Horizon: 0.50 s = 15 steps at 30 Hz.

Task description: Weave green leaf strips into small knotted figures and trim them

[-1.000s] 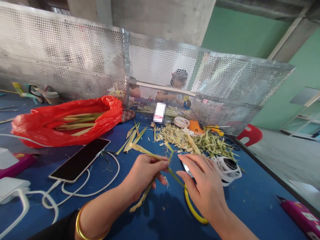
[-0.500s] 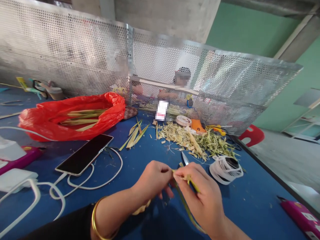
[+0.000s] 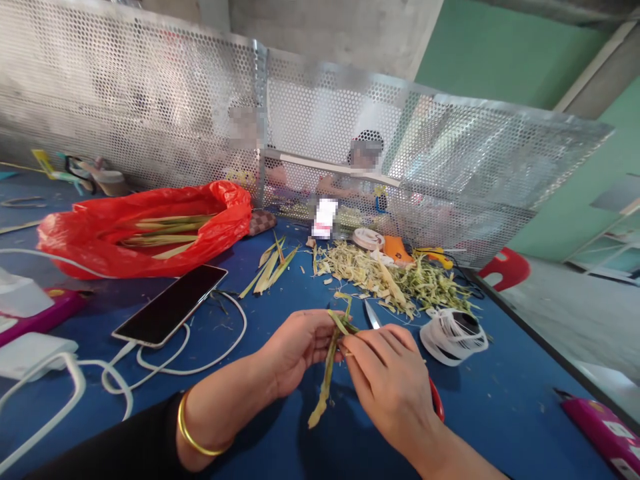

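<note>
My left hand pinches a green-yellow leaf strip between thumb and fingers, its palm partly turned up. One end of the strip hangs down over the blue table, and a short piece crosses it near the fingertips. On the other side, my right hand is closed with its fingertips on the same strip; its thumb is mostly hidden. Under my right hand lies a pair of scissors, with a blade showing beyond the fingers and a red handle beside the wrist.
A heap of leaf shavings lies behind my hands, near a white ribbon spool. To the left are several loose leaf strips, a red plastic bag with leaves inside, and a phone on a cable. A perforated metal screen stands behind.
My left hand has turned palm upward. The leaf strip now hangs from between the hands with its end toward me, where before it curved down under my right hand. The red scissor handle has come into sight.
</note>
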Each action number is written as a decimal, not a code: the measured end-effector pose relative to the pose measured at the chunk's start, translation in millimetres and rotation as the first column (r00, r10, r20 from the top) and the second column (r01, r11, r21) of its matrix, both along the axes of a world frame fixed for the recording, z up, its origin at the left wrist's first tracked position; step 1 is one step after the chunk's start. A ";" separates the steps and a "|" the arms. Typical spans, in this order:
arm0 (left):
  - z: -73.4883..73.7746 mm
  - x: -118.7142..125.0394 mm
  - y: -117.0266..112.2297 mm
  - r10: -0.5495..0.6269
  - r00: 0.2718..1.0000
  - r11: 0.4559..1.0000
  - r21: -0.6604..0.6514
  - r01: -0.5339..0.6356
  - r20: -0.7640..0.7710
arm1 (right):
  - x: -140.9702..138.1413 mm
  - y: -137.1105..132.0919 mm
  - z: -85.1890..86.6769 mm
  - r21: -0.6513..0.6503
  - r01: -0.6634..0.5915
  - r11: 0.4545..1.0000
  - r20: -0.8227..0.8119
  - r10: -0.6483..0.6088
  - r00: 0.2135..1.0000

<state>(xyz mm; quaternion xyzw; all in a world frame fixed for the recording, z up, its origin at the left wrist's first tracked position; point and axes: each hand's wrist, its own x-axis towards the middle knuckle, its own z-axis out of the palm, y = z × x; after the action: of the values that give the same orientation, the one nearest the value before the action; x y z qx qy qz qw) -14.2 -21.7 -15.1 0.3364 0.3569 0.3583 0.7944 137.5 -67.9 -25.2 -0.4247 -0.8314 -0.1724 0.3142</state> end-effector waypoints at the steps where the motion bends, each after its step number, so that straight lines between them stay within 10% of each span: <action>1: 0.7 -0.2 0.2 -0.010 1.000 1.000 -0.017 0.011 0.021 | 0.7 0.4 1.1 0.004 0.004 1.000 -0.004 -0.004 1.000; 15: -1.1 1.2 -1.0 0.147 0.988 0.987 0.079 -0.143 -0.050 | -5.1 -4.6 -0.7 -0.018 -0.090 0.996 0.072 0.091 0.993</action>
<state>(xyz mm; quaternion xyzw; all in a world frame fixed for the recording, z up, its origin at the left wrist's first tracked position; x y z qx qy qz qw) -13.1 -22.7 -16.2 0.3491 0.3888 0.4186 0.7428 132.4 -72.5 -25.9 -0.3822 -0.8620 -0.1673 0.2881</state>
